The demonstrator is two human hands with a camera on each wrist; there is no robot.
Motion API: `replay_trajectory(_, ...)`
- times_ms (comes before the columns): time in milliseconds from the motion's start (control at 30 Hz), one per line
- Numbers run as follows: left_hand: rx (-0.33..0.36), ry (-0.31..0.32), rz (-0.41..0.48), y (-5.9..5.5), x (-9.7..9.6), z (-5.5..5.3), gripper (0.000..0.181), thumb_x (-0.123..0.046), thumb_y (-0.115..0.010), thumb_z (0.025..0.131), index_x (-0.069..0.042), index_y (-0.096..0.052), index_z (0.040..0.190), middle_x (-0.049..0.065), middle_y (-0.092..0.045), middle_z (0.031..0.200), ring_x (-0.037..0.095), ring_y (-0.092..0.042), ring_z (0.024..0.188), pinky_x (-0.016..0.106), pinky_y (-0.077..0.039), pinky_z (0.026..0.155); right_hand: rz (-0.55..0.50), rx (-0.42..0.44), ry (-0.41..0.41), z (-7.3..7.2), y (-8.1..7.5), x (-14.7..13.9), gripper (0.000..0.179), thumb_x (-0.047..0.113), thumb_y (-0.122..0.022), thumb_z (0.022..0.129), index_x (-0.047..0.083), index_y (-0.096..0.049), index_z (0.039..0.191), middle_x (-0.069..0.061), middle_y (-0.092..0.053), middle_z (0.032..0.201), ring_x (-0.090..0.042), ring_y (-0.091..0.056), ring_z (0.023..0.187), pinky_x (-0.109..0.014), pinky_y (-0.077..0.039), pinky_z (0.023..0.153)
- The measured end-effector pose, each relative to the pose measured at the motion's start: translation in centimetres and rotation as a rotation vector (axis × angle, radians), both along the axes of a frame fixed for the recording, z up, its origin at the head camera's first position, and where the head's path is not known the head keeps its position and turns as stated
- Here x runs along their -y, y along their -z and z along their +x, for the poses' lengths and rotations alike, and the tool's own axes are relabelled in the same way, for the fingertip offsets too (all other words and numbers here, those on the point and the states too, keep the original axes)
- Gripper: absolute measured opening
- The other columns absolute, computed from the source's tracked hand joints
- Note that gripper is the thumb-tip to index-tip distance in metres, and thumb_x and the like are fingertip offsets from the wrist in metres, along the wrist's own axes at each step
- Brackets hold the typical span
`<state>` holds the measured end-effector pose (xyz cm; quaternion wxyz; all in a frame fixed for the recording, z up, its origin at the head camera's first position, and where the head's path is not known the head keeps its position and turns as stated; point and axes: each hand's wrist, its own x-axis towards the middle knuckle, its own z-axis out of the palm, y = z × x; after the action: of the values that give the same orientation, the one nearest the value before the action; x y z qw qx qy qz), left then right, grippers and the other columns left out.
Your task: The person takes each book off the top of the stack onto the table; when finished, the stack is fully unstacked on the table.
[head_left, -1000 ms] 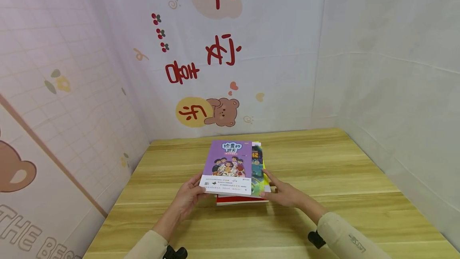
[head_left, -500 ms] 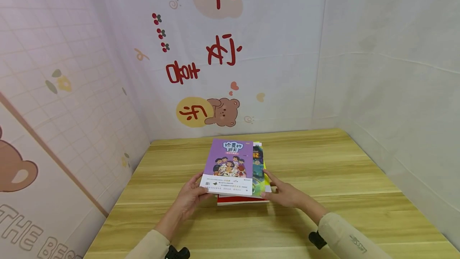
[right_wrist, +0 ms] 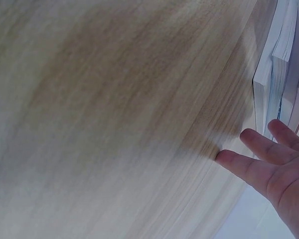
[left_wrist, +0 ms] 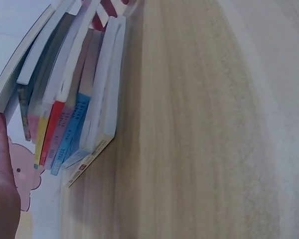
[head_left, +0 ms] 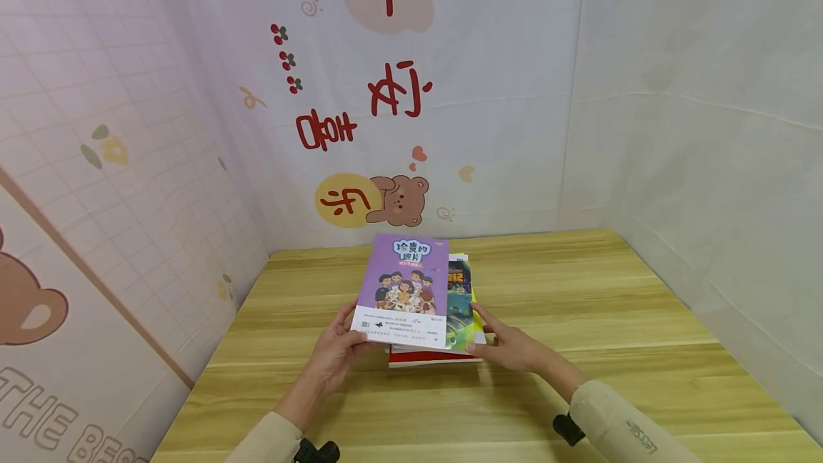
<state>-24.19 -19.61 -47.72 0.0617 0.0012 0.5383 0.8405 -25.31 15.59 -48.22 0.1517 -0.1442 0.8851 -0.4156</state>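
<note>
A purple picture book [head_left: 405, 284] with a white lower band lies uppermost over a stack of books. My left hand [head_left: 337, 349] pinches its near left corner, thumb on the cover, and the left wrist view has a gap between this book and the ones below. Partly covered beneath it is a green and dark-blue book [head_left: 459, 306]. My right hand [head_left: 514, 345] rests against the stack's right side with fingers spread and fairly straight, as the fingers [right_wrist: 259, 144] in the right wrist view also show. A red book [head_left: 431, 358] juts out lower at the front.
The stack of several books, with coloured spines [left_wrist: 72, 132], stands on a wood-grain table [head_left: 546, 413]. White printed cloth [head_left: 501, 127] hangs behind the table and along both sides. A cartoon bear [head_left: 401, 200] is printed on the back cloth.
The purple book has risen and shifted slightly left and away, uncovering more of the green and dark-blue book. My left hand moved a little left with it; my right hand stayed put.
</note>
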Motion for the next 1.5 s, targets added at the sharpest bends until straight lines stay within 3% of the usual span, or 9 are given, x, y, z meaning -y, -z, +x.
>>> replay_trajectory(167,-0.029,-0.014,0.021,-0.5,0.7,-0.4,0.078,0.025,-0.042,0.084,-0.005,-0.024,0.155,0.006,-0.062,0.121,0.019,-0.068,0.096,0.034,-0.057,0.083,0.010,-0.012,0.007,0.2,-0.2,-0.1,0.087,0.053,-0.065,0.092,0.030,-0.016,0.160,-0.024,-0.048,0.143,-0.041,-0.054,0.120,-0.061,-0.042,0.097)
replay_trajectory(367,-0.078,-0.044,0.016,-1.4,2.4,-1.1,0.077,0.023,-0.042,0.087,-0.005,-0.021,0.155,0.001,-0.065,0.114,0.015,-0.069,0.093,0.031,-0.057,0.082,0.005,-0.016,0.005,0.3,-0.1,-0.2,0.087,0.052,-0.065,0.092,0.030,-0.016,0.160,-0.025,-0.046,0.144,-0.043,-0.054,0.120,-0.062,-0.042,0.098)
replay_trajectory(667,-0.103,-0.071,0.036,-2.7,6.5,-2.7,0.070,0.023,-0.041,0.090,-0.012,-0.026,0.150,0.000,-0.066,0.109,0.013,-0.069,0.090,0.026,-0.057,0.078,0.000,-0.014,0.001,0.4,0.0,-0.2,0.087,0.053,-0.064,0.092,0.030,-0.015,0.160,-0.027,-0.045,0.144,-0.045,-0.053,0.121,-0.063,-0.041,0.098)
replay_trajectory(867,-0.069,-0.109,0.018,-3.0,9.7,-4.3,0.071,0.022,-0.041,0.092,-0.010,-0.022,0.152,-0.001,-0.069,0.101,0.013,-0.070,0.082,0.025,-0.058,0.075,-0.001,-0.007,0.003,0.6,0.0,0.0,0.087,0.052,-0.064,0.092,0.030,-0.015,0.160,-0.026,-0.045,0.144,-0.045,-0.053,0.120,-0.063,-0.041,0.098)
replay_trajectory(1100,-0.017,-0.110,-0.038,-2.5,13.6,-6.5,0.077,0.019,-0.040,0.094,-0.009,-0.007,0.159,-0.004,-0.067,0.100,0.011,-0.069,0.086,0.026,-0.056,0.083,-0.024,-0.014,-0.006,0.6,0.2,0.1,0.087,0.051,-0.065,0.092,0.030,-0.016,0.160,-0.026,-0.045,0.144,-0.046,-0.053,0.120,-0.064,-0.041,0.098)
replay_trajectory(1233,0.013,-0.096,-0.113,-1.5,15.7,-7.5,0.079,0.016,-0.039,0.096,-0.009,0.000,0.160,-0.005,-0.065,0.099,0.009,-0.067,0.089,0.027,-0.053,0.091,-0.038,-0.007,-0.011,0.4,0.5,0.0,0.086,0.051,-0.065,0.092,0.033,-0.015,0.160,-0.026,-0.044,0.145,-0.046,-0.052,0.121,-0.063,-0.041,0.098)
replay_trajectory(1367,0.071,-0.101,-0.206,-0.1,17.4,-7.9,0.077,0.016,-0.038,0.095,-0.006,0.001,0.159,-0.005,-0.062,0.095,0.008,-0.065,0.087,0.028,-0.052,0.092,-0.036,-0.015,-0.013,0.4,0.6,0.0,0.086,0.052,-0.065,0.092,0.033,-0.016,0.160,-0.026,-0.044,0.145,-0.044,-0.054,0.119,-0.062,-0.042,0.097)
replay_trajectory(1500,0.133,-0.170,-0.268,0.7,18.9,-7.9,0.074,0.013,-0.037,0.095,-0.001,0.001,0.157,-0.004,-0.058,0.092,0.006,-0.063,0.081,0.026,-0.056,0.083,-0.035,-0.023,-0.018,0.4,0.5,0.3,0.087,0.052,-0.065,0.092,0.032,-0.016,0.160,-0.026,-0.044,0.145,-0.041,-0.056,0.116,-0.061,-0.043,0.096)
